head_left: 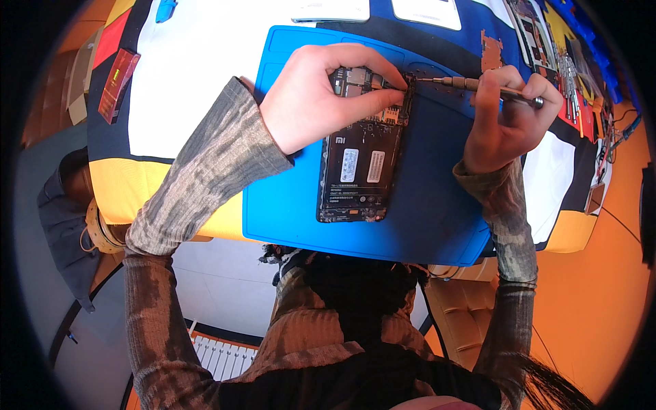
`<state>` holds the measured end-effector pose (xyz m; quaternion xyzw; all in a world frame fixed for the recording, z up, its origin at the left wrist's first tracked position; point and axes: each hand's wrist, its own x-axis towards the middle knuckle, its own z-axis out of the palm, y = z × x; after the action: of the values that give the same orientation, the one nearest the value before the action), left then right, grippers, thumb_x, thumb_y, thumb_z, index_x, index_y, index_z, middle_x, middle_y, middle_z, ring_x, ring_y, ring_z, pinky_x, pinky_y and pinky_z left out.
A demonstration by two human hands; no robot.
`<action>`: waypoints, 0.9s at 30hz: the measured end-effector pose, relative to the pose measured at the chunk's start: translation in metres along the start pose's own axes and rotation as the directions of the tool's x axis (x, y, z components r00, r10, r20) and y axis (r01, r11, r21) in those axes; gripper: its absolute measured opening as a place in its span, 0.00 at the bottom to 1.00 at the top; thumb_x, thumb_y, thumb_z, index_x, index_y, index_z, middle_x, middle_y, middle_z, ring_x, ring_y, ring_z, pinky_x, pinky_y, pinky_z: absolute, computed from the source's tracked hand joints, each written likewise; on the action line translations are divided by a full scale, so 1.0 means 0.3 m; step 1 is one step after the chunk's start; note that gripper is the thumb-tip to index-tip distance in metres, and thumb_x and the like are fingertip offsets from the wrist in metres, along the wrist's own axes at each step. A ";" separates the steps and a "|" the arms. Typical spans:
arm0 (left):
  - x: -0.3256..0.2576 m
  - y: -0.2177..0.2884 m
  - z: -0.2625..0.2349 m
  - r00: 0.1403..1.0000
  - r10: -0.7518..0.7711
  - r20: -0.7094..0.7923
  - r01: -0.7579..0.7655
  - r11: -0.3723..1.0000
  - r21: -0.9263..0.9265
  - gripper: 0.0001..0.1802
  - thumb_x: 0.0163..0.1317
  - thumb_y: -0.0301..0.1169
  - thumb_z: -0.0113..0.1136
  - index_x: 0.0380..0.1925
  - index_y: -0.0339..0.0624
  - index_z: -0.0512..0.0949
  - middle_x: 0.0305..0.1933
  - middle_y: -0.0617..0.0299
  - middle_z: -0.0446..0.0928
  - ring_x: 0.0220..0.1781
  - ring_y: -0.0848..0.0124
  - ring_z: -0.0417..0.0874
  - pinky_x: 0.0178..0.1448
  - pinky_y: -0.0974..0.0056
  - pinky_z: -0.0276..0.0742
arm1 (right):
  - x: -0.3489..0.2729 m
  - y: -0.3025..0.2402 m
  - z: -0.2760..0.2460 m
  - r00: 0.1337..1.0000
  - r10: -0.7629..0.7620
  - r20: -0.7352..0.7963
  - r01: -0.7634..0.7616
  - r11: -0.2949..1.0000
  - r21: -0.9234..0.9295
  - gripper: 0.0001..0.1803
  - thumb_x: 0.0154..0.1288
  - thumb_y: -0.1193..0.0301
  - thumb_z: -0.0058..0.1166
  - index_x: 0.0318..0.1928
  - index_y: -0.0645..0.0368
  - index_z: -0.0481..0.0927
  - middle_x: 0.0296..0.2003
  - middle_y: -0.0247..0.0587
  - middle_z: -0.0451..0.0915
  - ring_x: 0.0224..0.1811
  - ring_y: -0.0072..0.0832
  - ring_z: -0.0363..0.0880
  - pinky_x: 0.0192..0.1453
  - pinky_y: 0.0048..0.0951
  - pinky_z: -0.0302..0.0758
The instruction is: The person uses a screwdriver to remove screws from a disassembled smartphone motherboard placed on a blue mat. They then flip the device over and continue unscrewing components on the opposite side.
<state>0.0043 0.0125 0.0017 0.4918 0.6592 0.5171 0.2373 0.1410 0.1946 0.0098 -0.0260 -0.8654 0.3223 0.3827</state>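
Note:
An opened smartphone (360, 171) lies on a blue work mat (280, 198), its black battery and upper circuit parts exposed. My left hand (307, 96) arches over the phone's top end, thumb and forefinger pinched at its upper right edge. What exactly sits between those fingertips is partly hidden. In my right hand (509, 119) is a slim precision screwdriver (461, 83), held nearly level with its tip pointing left. That tip is close to the phone's upper right corner. Several tiny dark screws (427, 70) are scattered on the mat around the tip.
Beyond the mat's far edge lie two white devices (331, 10) (427, 12). A copper-coloured phone part (490, 51) rests at the upper right. Several thin tools (568, 85) lie along the table's right side. At the far left is a red box (118, 85), with a blue object (165, 10) behind.

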 end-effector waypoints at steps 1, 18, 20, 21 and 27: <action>0.002 -0.003 0.004 1.000 0.023 -0.020 -0.023 1.000 -0.015 0.08 0.56 0.28 0.64 0.37 0.39 0.82 0.38 0.57 0.82 0.38 0.68 0.83 0.47 0.66 0.80 | 0.000 0.000 0.002 1.000 0.018 0.007 -0.018 0.999 0.049 0.16 0.65 0.82 0.51 0.42 0.63 0.56 0.28 0.38 0.70 0.24 0.17 0.65 0.33 0.17 0.66; 0.003 -0.004 0.003 0.994 0.103 -0.039 -0.106 0.989 -0.102 0.07 0.56 0.23 0.63 0.36 0.35 0.82 0.37 0.57 0.82 0.40 0.68 0.83 0.50 0.66 0.79 | 0.014 -0.008 -0.002 0.954 0.299 -0.028 -0.259 0.865 0.429 0.17 0.65 0.81 0.52 0.42 0.59 0.55 0.21 0.34 0.73 0.19 0.13 0.65 0.27 0.14 0.65; 0.005 -0.006 0.003 0.993 0.108 -0.039 -0.112 0.986 -0.120 0.07 0.56 0.23 0.63 0.36 0.35 0.82 0.38 0.56 0.82 0.41 0.68 0.83 0.51 0.65 0.79 | 0.017 -0.005 -0.005 0.942 0.337 -0.016 -0.299 0.856 0.423 0.17 0.65 0.79 0.53 0.42 0.59 0.56 0.21 0.33 0.74 0.19 0.13 0.66 0.26 0.14 0.65; 0.005 -0.006 0.003 0.993 0.115 -0.036 -0.119 0.985 -0.126 0.07 0.56 0.23 0.63 0.36 0.35 0.82 0.38 0.56 0.82 0.41 0.68 0.83 0.51 0.65 0.79 | 0.019 -0.004 -0.004 0.935 0.353 -0.019 -0.314 0.855 0.412 0.17 0.65 0.79 0.53 0.42 0.58 0.56 0.21 0.33 0.74 0.18 0.13 0.66 0.26 0.14 0.65; 0.006 -0.006 0.001 0.990 0.134 -0.033 -0.137 0.985 -0.103 0.07 0.56 0.23 0.63 0.36 0.35 0.82 0.38 0.56 0.82 0.41 0.68 0.83 0.51 0.65 0.78 | 0.017 -0.011 0.011 0.919 0.387 -0.073 -0.318 0.838 0.443 0.14 0.66 0.78 0.52 0.41 0.59 0.58 0.18 0.34 0.71 0.17 0.15 0.64 0.24 0.16 0.59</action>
<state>0.0031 0.0143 0.0003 0.5155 0.5992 0.5724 0.2183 0.1358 0.1918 0.0135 -0.1277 -0.7215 0.5637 0.3812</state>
